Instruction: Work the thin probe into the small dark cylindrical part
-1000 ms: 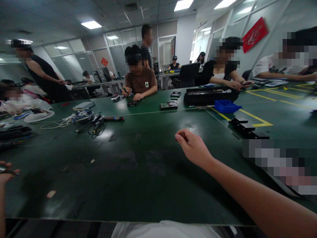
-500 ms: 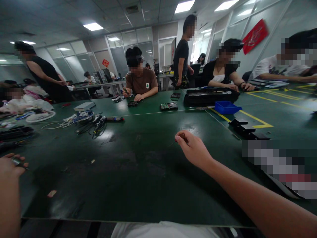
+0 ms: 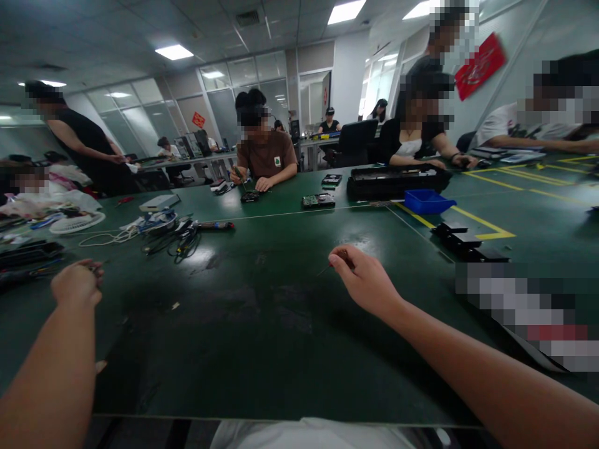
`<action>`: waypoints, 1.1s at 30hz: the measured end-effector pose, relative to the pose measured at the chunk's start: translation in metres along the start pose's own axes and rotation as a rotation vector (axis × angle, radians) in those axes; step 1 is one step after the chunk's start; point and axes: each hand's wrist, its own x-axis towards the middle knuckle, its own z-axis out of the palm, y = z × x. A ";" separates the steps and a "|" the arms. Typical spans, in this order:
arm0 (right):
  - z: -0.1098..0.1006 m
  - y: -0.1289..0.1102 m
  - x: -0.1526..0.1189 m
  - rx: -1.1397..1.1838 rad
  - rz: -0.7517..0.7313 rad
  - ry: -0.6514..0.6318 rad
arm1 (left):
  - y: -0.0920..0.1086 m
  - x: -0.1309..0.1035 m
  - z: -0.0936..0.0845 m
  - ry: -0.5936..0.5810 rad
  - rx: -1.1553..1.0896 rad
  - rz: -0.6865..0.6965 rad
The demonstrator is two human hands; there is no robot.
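Okay, right hand (image 3: 362, 274) is out over the green surface (image 3: 234, 349), grip pinched closed on a thin tool (image 3: 323, 270), red near the fingertips, slim shaft pointing down-left. Left hand (image 3: 77, 284) is off at the far side, fingers curled round a small tool (image 3: 93, 267), mostly hidden, type unclear. Can't tell from where I stand whether either hand touches the surface.

Clutter: past the left hand, a tangled cable bundle (image 3: 175, 234) with a pen-shaped tool (image 3: 216, 226) beside it, and a flat grey box (image 3: 160, 202) behind. Pale scrap (image 3: 175, 305) lies between the hands. Ahead of the right hand, two hard drives (image 3: 318, 201), one behind the other. Black brackets (image 3: 461, 240) sit in a row to its right, a blurred-out item (image 3: 528, 312) nearer the person, beside the right forearm. Co-worker in a brown shirt (image 3: 266, 153) opposite, tool over a small dark device (image 3: 249, 196).

Containers: blue tray (image 3: 428, 201), contents can't be made out; long black casing (image 3: 397, 184) right behind it, open-topped, something pale along the inside. White basket (image 3: 77, 223) at far left, loose stuff heaped just behind.
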 end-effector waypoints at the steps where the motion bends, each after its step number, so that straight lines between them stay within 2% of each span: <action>1: 0.000 0.000 0.000 -0.004 0.001 0.003 | 0.003 -0.005 0.013 -0.015 -0.037 -0.026; 4: 0.001 0.001 0.000 -0.009 0.019 0.004 | 0.013 -0.031 0.055 -0.146 -0.173 -0.072; 8: 0.001 0.003 -0.001 -0.007 0.011 0.034 | 0.023 -0.086 0.107 -0.464 -0.317 -0.110; 11: 0.000 0.005 -0.001 0.009 0.002 0.058 | 0.025 -0.137 0.137 -0.659 -0.378 -0.128; 13: -0.001 0.005 -0.001 0.011 0.008 0.059 | 0.025 -0.170 0.152 -0.856 -0.421 -0.177; 14: -0.002 0.004 -0.001 0.009 0.013 0.056 | 0.025 -0.186 0.158 -0.898 -0.416 -0.204; 18: -0.005 0.001 -0.001 0.007 0.008 0.098 | 0.024 -0.241 0.173 -1.064 -0.358 -0.274; 22: -0.007 -0.003 -0.002 0.030 -0.010 0.181 | 0.019 -0.277 0.181 -1.151 -0.281 -0.262; 25: -0.009 -0.004 -0.003 0.027 -0.018 0.277 | 0.011 -0.292 0.181 -1.212 -0.213 -0.134; 29: -0.010 -0.002 -0.007 0.107 -0.051 0.396 | -0.004 -0.294 0.176 -1.364 -0.066 0.141; 31: -0.010 0.000 -0.009 0.196 -0.081 0.391 | -0.011 -0.291 0.173 -1.385 0.047 0.279; 33: -0.008 0.000 -0.011 0.251 -0.112 0.340 | -0.016 -0.289 0.172 -1.339 0.126 0.367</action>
